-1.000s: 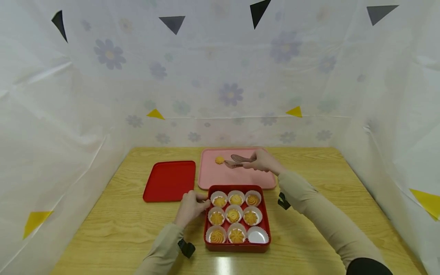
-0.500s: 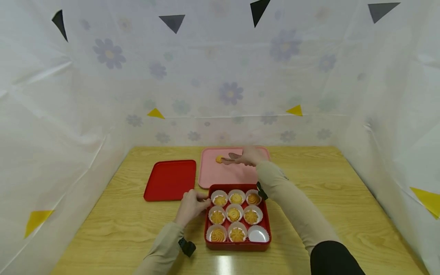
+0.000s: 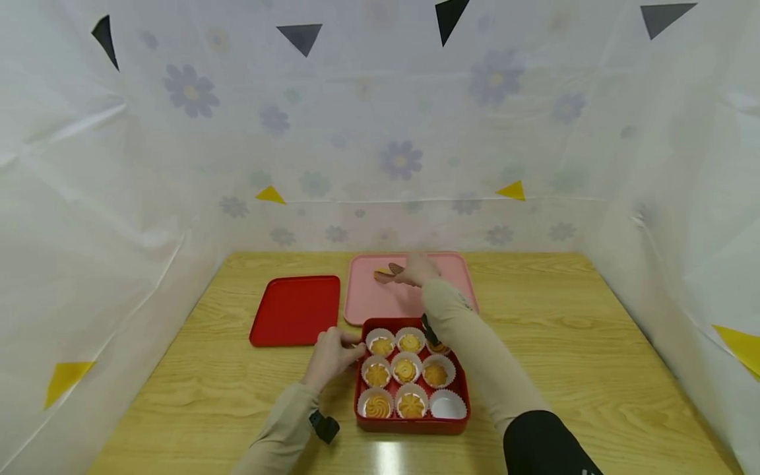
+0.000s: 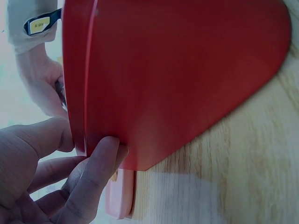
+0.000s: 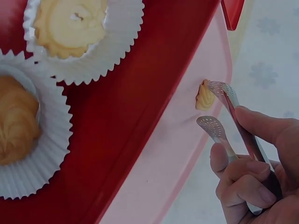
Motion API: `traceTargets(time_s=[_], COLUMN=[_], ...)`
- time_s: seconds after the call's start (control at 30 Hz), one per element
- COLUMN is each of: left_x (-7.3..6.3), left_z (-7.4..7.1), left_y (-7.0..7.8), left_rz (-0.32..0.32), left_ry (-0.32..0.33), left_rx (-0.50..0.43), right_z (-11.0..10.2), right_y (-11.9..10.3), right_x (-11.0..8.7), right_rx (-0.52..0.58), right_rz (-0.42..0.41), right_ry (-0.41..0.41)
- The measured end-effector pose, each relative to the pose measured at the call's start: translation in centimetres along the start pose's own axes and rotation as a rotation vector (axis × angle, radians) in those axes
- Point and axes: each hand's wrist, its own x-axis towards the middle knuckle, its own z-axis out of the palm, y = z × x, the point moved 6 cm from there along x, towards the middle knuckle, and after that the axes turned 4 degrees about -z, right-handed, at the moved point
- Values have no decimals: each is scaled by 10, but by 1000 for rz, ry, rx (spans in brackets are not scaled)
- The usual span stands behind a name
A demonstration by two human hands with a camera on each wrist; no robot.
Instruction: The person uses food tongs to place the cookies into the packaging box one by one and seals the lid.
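My left hand (image 3: 332,356) pinches the upper left wall of the red square box (image 3: 410,426); its fingertips rest on the red wall in the left wrist view. Several butter cookies (image 3: 406,370) sit in white paper cups in that box, and the front right cup (image 3: 448,404) holds none. Over the pink tray (image 3: 371,307), my right hand (image 3: 417,269) grips metal tongs (image 5: 250,140) with perforated tips. The tong arms stand apart near a lone piped cookie (image 5: 204,97). One tip overlaps that cookie in the right wrist view; whether it touches cannot be told.
A flat red lid or tray (image 3: 297,310) lies left of the pink tray on the wooden table (image 3: 552,349). The red box stands just in front of the pink tray. White sheets (image 3: 380,119) close off the back and sides. My right forearm crosses the box's back right corner.
My right hand and the tongs have moved left across the pink tray, up to the lone cookie. My left hand keeps its hold on the box.
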Motion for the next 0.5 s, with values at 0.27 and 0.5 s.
traceTargets(time_s=[0.27, 0.5], left_x=[0, 0], left_z=[0, 0], left_y=[0, -1], left_rz=[-5, -4], left_ry=[6, -1], left_rx=[4, 12], right_z=[4, 8], right_y=[-6, -9], right_x=[0, -1], right_rx=[-49, -42], right_rz=[42, 44], right_ry=[58, 87])
